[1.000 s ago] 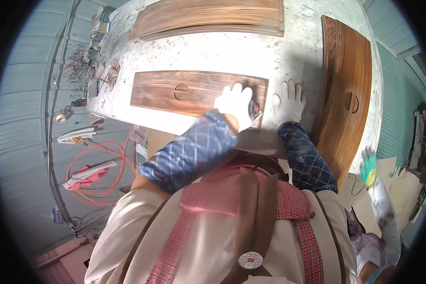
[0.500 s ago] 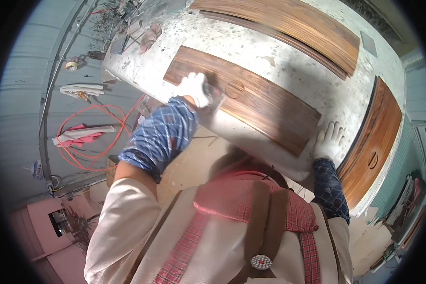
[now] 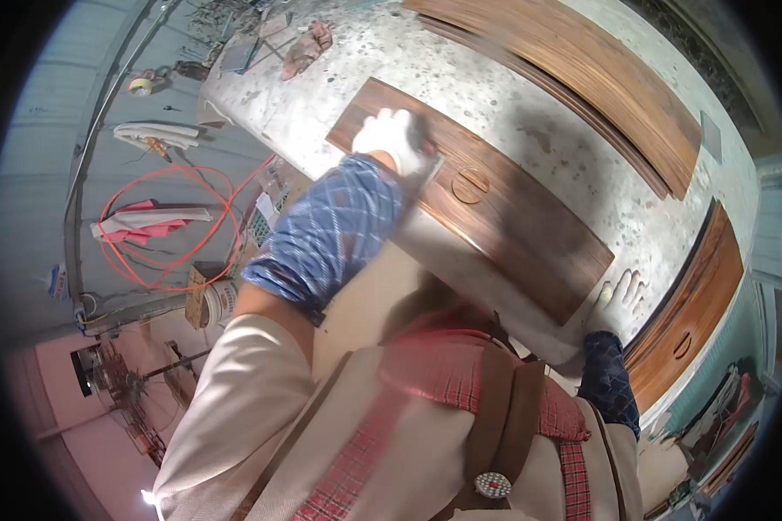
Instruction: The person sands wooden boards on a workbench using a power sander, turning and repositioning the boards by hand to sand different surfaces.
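A brown wooden panel (image 3: 521,234) with a round recessed pull, like a drawer front, lies slantwise on the speckled worktable (image 3: 460,104). On its left part, my left hand (image 3: 394,143) in a white glove is closed round a small dark block with a pale edge (image 3: 431,163). The block looks like a sanding block, though it is blurred and mostly covered by the fingers. My right hand (image 3: 617,302), also gloved, lies flat with fingers spread at the panel's right end, on the tabletop. Whether its thumb side touches the panel I cannot tell.
A similar panel (image 3: 691,317) with a round pull lies at the right edge. Long stacked boards (image 3: 573,74) are across the far side. A crumpled rag (image 3: 308,50) sits at the far left. Beyond the table's left edge, an orange hose (image 3: 161,286) and a white bucket (image 3: 221,301) show.
My left hand has slid slightly along the panel with the block, away from the front edge. The view has shifted, so table and panels appear displaced. My right hand stays flat by the panel's end.
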A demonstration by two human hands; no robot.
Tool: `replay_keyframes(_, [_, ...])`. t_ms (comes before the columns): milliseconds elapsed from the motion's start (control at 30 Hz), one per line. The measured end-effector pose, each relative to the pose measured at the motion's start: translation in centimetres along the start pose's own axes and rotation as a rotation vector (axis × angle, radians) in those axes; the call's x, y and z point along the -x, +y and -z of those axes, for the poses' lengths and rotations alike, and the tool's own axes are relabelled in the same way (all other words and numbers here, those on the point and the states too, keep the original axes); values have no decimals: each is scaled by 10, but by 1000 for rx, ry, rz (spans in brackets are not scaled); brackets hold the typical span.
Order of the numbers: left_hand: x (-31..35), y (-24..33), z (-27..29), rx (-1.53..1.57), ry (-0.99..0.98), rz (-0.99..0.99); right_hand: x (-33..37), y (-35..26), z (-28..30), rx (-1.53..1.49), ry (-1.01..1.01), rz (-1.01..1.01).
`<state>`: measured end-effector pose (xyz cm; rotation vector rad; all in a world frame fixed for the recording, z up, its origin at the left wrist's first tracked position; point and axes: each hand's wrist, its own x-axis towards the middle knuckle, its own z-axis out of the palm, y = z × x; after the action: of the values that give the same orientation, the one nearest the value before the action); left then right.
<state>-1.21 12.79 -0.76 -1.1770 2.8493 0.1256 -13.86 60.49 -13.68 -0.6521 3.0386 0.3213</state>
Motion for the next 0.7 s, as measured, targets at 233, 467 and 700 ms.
replay_keyframes(233, [9, 34, 0, 67, -207, -116, 3, -2, 6, 199, -205, -8])
replay_keyframes(467, [-83, -130, -2, 403, -7, 20, -2, -1, -9, -164, -37, -64])
replay_keyframes(700, [-116, -79, 12, -52, -23, -120, 0, 2, -13, -112, -55, -84])
